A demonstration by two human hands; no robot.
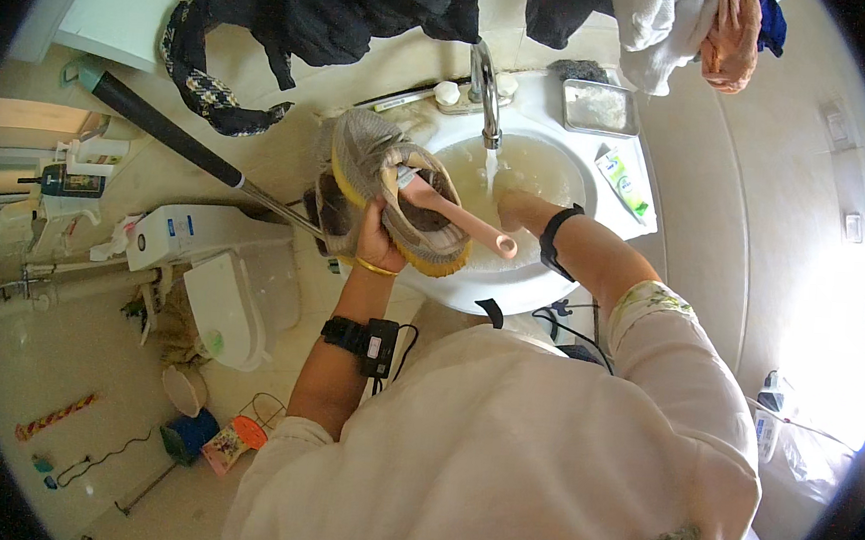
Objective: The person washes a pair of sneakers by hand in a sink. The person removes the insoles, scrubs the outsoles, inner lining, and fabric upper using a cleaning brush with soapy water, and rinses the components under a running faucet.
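Observation:
My left hand (380,242) grips a grey knit sneaker (370,141) with a yellow sole, above the left side of the washbasin. Inside its opening rests a pink-handled brush (473,224), the handle sticking out toward the right; its head is partly hidden. Behind it a second grey shoe (335,214) shows in part. My right hand (514,206) dips into cloudy, sudsy water (552,169), and its fingers are hidden, so whether it holds anything cannot be seen. Water runs from the chrome faucet (484,85) into the white basin (589,239).
A metal tray (600,109) with white contents and a green-white tube (623,182) lie on the basin's right rim. Clothes (368,10) hang overhead. A long black-gripped pole (171,127) leans at left, near a toilet (227,304). A blue bin (192,430) stands on the floor.

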